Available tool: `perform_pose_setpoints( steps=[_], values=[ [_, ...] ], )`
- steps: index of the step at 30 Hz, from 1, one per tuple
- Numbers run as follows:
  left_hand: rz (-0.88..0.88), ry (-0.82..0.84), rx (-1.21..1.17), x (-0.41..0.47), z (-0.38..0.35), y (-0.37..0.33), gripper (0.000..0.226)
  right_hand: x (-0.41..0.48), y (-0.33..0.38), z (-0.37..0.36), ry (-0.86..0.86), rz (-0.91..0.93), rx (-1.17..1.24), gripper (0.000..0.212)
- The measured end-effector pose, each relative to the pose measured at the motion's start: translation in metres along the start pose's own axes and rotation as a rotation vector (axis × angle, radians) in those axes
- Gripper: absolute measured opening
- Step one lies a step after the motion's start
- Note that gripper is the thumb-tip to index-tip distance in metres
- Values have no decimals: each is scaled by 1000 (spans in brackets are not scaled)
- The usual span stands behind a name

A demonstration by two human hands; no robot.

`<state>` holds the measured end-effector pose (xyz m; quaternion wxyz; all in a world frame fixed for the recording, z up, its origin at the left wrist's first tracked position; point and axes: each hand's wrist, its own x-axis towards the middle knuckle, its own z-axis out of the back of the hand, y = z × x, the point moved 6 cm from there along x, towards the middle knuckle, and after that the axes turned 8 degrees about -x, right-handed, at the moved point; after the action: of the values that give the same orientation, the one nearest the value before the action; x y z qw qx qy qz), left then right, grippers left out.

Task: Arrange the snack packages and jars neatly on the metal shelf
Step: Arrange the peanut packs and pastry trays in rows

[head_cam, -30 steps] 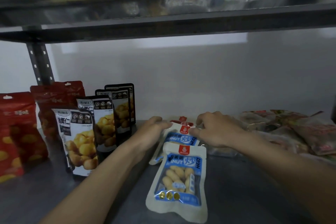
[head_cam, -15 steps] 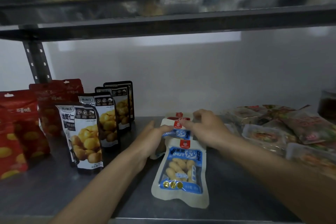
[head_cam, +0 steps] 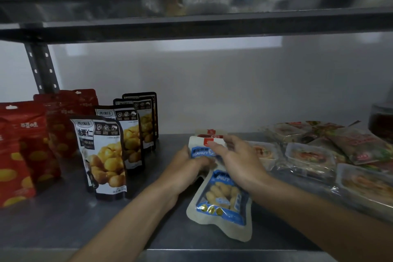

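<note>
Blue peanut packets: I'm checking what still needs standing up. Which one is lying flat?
The front peanut packet, nearest the shelf edge, lies flat; the packets behind it stand upright, held by the left hand.

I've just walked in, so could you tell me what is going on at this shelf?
A person is sorting snacks on the metal shelf. The left hand grips a raised blue peanut pouch at its side, and the right hand rests fingers across its top. A second peanut pouch lies flat in front. Black chestnut pouches and red pouches stand at left; wrapped trays lie heaped at right.
</note>
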<state>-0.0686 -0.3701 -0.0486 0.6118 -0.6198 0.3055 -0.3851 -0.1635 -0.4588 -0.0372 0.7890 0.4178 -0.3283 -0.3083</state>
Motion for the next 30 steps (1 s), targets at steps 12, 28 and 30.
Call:
perform_pose_setpoints(
  steps=[12, 28, 30],
  values=[
    [-115, 70, 161, 1, -6, 6, 48, 0, 4, 10, 110, 164, -169, 31],
    [-193, -66, 561, -5, -3, 6, 17, -10, -19, 24, 126, 98, 4, 78],
    [-159, -97, 527, -7, 1, 6, 15, -12, -16, 16, 137, 99, 49, 80]
  ],
)
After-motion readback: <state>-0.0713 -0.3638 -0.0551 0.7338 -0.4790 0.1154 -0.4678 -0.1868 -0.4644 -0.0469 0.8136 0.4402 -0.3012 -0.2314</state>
